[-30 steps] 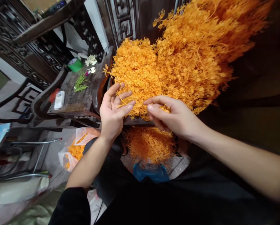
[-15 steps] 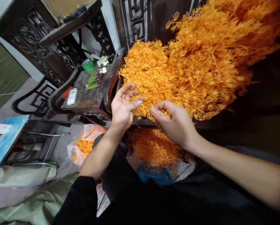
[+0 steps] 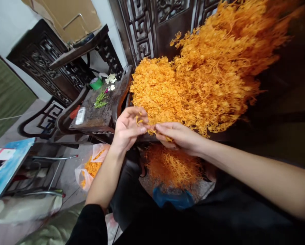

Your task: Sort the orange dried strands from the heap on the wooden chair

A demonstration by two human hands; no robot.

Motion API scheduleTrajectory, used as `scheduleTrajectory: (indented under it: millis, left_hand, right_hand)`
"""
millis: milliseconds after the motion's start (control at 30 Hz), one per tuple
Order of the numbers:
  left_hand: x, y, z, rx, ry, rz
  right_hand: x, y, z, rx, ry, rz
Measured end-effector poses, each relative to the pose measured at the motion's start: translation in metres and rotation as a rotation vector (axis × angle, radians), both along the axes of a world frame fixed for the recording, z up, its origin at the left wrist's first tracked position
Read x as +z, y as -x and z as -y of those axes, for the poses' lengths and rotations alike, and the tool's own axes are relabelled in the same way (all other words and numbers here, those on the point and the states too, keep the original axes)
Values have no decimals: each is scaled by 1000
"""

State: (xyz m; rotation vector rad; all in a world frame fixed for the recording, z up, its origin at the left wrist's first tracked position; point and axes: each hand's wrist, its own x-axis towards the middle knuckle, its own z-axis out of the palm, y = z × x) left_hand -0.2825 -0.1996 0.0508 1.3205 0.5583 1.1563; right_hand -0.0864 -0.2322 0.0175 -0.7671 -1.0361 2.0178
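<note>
In front of the orange heap, my left hand [image 3: 126, 131] is palm up, its fingers curled and its thumb closed on a thin orange plastic sprig [image 3: 151, 130]. My right hand [image 3: 178, 136] pinches the same sprig between thumb and forefinger, close to the left thumb. Fine detail of the piece is blurred. Behind both hands lies a heap of small orange plastic flower pieces [image 3: 154, 81] on a dark wooden seat. Against it on the right leans a large bundle of orange artificial flower stems [image 3: 216, 75].
Below the seat, orange stems [image 3: 172, 166] stand over a blue plastic container [image 3: 172, 197]. A clear bag of orange pieces [image 3: 93, 166] is on the floor. On the wooden side table [image 3: 98, 115] are green tape [image 3: 96, 83] and green sprigs [image 3: 100, 99].
My hands have come together, the right moving left until its fingertips meet the left thumb. My left fingers have closed in on the sprig. The camera view has shifted slightly.
</note>
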Motion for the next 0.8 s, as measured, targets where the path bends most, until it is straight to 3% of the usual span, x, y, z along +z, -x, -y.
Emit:
scheduleTrajectory:
  millis: [67,167,267,367,467,567,633,800]
  left_hand:
    - [2,2,9,-246,-83,-152]
    - [6,3,17,-584,-250,-448]
    - [8,2,20,-683,-356,-647]
    - [4,1,22,-609,-224,-799]
    - [-5,-3,24,-397,-47,-815]
    - [-16,-12,24,-169,104,-677]
    - [-23,-20,22,-93,198,-557]
    - [-26,-27,20,48,313,-390]
  right_hand:
    - [-2,-3,-4,-39,91,-109]
    - [1,-8,-5,-151,100,-171]
    - [6,-14,-4,-241,71,-162]
    - [8,-19,-2,-263,29,-115]
    - [4,-20,-1,-251,36,-65]
    - [0,-16,1,-227,66,-47]
    - [-3,-14,2,-214,27,-2]
    - [-7,-15,3,-262,-261,305]
